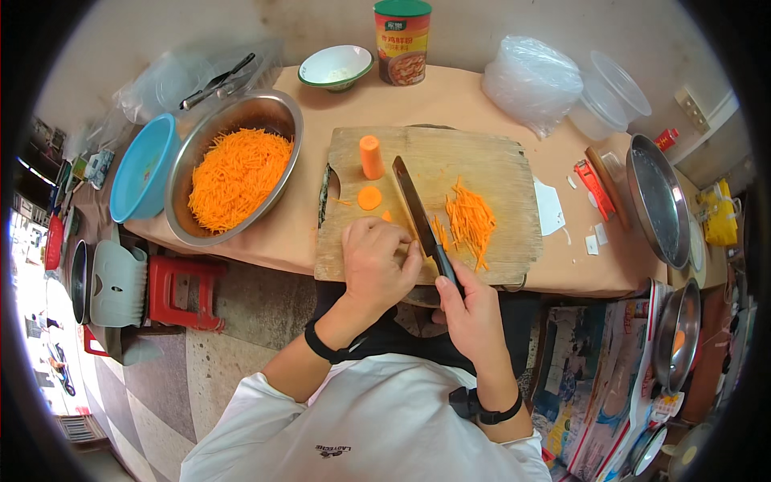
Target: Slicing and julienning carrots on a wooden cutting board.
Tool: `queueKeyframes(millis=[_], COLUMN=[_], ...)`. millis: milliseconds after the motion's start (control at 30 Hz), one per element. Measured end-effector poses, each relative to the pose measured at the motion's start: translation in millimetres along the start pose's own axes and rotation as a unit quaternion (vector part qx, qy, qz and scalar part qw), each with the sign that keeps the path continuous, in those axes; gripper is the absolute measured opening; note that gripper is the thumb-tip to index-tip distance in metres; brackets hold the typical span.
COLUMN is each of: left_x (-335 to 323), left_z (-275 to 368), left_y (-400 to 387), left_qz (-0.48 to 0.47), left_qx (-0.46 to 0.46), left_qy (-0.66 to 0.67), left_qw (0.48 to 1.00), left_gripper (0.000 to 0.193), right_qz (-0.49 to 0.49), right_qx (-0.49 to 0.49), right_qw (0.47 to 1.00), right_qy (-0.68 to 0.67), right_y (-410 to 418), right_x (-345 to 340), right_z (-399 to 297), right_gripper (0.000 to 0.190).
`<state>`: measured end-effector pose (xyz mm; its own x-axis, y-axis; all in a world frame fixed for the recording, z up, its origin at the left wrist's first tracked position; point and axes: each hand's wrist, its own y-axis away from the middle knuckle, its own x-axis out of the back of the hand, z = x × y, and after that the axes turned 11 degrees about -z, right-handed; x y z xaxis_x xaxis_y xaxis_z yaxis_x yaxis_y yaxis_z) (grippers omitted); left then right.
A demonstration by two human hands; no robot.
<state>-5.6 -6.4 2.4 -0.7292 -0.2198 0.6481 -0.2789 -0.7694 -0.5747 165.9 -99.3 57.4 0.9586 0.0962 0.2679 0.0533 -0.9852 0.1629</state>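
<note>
My right hand [471,307] is closed around the black handle of a kitchen knife [414,202], whose blade points up and left over a wooden cutting board [512,175]. My left hand [379,259] rests on the board left of the blade, fingers curled down; a small orange carrot piece [386,215] shows just beyond its knuckles, and whatever lies under the fingers is hidden. Further up the board are a peeled carrot chunk [371,158] and a round carrot slice [369,197]. Right of the knife lies a pile of carrot shreds [470,223].
A steel bowl [293,120] of shredded carrot and a blue plastic basin [141,175] stand left. Behind the board are a white bowl [335,63] and a seasoning can [402,42]. At right lie a red peeler [595,190] and a metal pan [658,199].
</note>
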Motion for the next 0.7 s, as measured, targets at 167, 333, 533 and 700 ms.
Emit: queueKeyframes(millis=[167,333,533,700], left_x=[20,24,8,-3], left_z=[-8,-15,-17,-12], left_y=[-3,-8,-12,-14], left_qz=[-0.031,-0.069,-0.078,-0.087], left_qx=[0.078,0.102,0.082,0.045], left_qy=[-0.083,-0.103,-0.088,-0.080], left_qw=[0.993,0.987,0.990,0.992], left_gripper=[0.032,0.034,0.026,0.021], right_qz=[0.002,0.031,0.051,0.030], right_qx=[0.003,-0.035,0.034,0.024], right_qw=[1.000,0.995,0.996,0.996], right_qy=[0.026,0.087,0.067,0.081], right_y=[-1,-10,-9,-16], right_x=[4,24,17,5], right_z=[18,-3,12,18], right_gripper=[0.039,0.038,0.038,0.041])
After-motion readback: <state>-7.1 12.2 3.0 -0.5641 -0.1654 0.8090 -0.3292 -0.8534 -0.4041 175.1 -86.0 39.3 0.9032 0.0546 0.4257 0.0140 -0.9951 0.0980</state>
